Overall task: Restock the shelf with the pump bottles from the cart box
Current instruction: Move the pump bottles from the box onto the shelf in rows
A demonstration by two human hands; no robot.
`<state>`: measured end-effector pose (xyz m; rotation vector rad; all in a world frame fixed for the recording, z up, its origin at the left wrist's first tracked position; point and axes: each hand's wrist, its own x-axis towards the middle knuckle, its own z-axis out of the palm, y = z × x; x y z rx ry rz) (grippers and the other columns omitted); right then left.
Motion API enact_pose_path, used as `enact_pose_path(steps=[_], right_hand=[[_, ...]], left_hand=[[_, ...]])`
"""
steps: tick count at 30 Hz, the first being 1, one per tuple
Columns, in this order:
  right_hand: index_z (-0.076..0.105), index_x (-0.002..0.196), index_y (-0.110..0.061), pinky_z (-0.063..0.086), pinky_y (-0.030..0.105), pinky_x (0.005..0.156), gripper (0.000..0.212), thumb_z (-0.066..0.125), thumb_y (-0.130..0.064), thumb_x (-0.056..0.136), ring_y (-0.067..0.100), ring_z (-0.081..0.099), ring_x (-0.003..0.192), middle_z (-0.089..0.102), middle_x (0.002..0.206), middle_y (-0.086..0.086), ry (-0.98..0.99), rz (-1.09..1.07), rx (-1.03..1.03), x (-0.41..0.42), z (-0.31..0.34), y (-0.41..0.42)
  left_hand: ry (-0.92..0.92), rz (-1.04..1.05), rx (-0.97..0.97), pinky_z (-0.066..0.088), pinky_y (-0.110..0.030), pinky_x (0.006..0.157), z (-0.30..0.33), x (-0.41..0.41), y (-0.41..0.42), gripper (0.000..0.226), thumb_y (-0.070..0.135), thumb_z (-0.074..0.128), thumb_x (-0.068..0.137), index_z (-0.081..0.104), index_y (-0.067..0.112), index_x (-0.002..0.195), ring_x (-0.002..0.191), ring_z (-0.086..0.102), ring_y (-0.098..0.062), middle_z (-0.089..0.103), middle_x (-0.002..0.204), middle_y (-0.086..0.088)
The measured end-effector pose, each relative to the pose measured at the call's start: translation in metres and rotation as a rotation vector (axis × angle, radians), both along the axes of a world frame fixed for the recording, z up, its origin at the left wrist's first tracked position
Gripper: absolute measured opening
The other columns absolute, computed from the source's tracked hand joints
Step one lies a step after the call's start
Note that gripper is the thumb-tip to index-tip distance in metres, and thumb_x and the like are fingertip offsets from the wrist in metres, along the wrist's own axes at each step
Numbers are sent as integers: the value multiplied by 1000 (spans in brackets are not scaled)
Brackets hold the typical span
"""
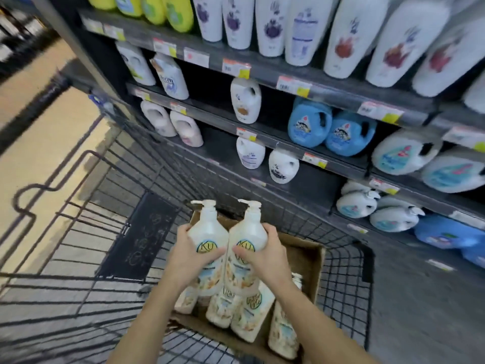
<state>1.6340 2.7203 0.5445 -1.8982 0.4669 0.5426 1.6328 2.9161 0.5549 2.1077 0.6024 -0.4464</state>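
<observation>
My left hand (187, 254) grips one white pump bottle (207, 229) and my right hand (265, 254) grips a second white pump bottle (248, 232). Both bottles stand upright, side by side and touching, held above the cardboard box (305, 261) in the cart. Several more pump bottles (246, 316) of the same kind lie in the box below my hands. The shelf unit (265, 137) rises behind the cart, with dark gaps between its bottles.
The black wire shopping cart (343, 279) surrounds the box, its folded child seat flap (139, 235) to the left. Shelves hold white, blue and yellow-green bottles with price tags on the edges. Tan aisle floor (44, 143) lies to the left.
</observation>
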Motion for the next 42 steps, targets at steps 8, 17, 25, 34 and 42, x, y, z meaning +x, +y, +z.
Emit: enact_pose_path(steps=[8, 17, 25, 34, 42], right_hand=[[43, 114, -52, 58, 40, 84, 72, 83, -58, 54, 6, 65, 100, 67, 106, -18, -339, 3, -1, 2, 149, -116], [38, 108, -55, 57, 34, 80, 66, 84, -57, 62, 2, 62, 94, 63, 99, -23, -710, 14, -62, -4, 317, -313], [50, 108, -44, 58, 37, 77, 61, 87, -49, 60, 1, 66, 89, 68, 96, -18, -902, -139, -59, -14, 423, -444], [52, 108, -41, 60, 40, 77, 60, 89, -44, 60, 2, 68, 86, 71, 93, -15, -950, -257, -75, -12, 461, -510], [55, 107, -41, 61, 32, 75, 60, 91, -40, 59, -3, 67, 85, 69, 90, -20, -984, -341, -129, 37, 467, -544]], left_hand=[[-317, 29, 40, 56, -34, 74, 162, -5, -112, 83, 46, 92, 55, 45, 36, 123, 89, 66, -8, 67, 98, 11], [-629, -63, 67, 55, -30, 70, 325, -10, -304, 78, 54, 88, 54, 51, 38, 122, 88, 64, 0, 66, 98, 19], [-817, -205, -29, 47, -17, 63, 431, 5, -432, 67, 55, 86, 46, 53, 50, 104, 78, 61, 20, 72, 84, 19], [-897, -375, -158, 58, -31, 70, 463, 34, -497, 78, 53, 89, 44, 57, 45, 115, 84, 69, 3, 74, 96, 14], [-888, -464, -266, 60, -39, 76, 457, 106, -532, 81, 58, 92, 37, 58, 45, 109, 83, 71, 0, 73, 95, 22]])
